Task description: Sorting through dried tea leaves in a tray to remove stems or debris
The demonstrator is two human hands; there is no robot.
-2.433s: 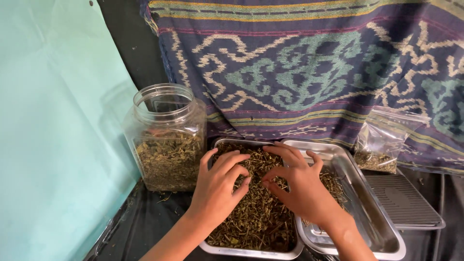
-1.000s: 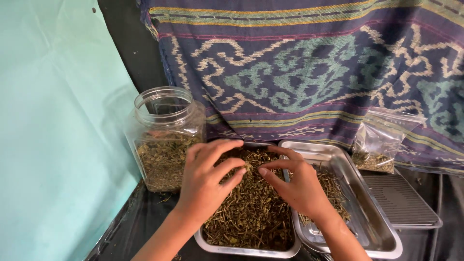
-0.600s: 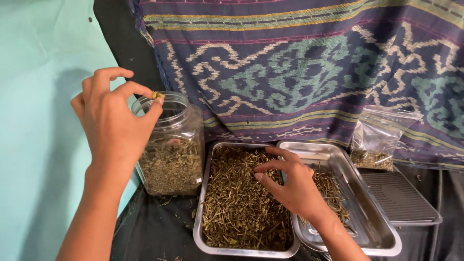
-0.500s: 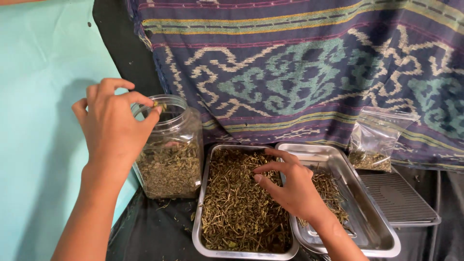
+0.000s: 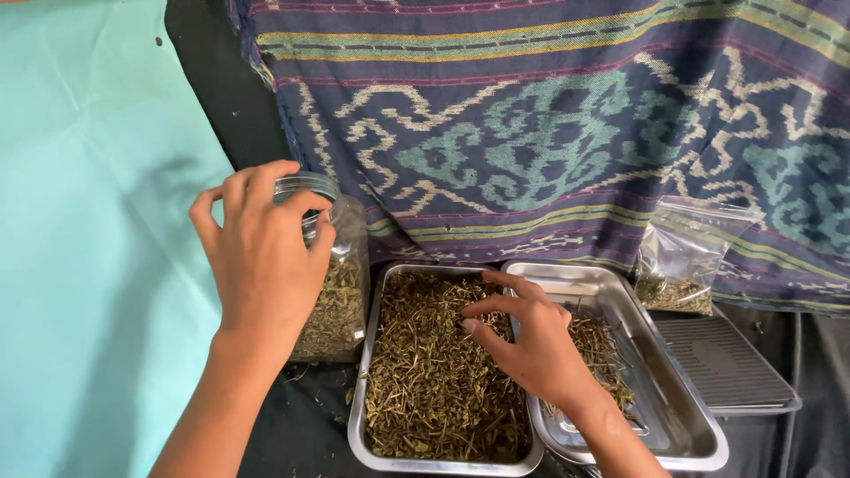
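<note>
Clear plastic jar [image 5: 341, 292] — part-filled with dried green-brown herb. Left hand [image 5: 266, 261] hovered before its mouth, fingers loosely curled; right hand [image 5: 522, 332], fingers spread, rested on herb-filled steel tray [image 5: 359, 416].

Single head view — looks down and forward from close range over the steel trays [image 5: 531, 451], facing the woven cloth [image 5: 549, 133] backdrop; no second view.
</note>
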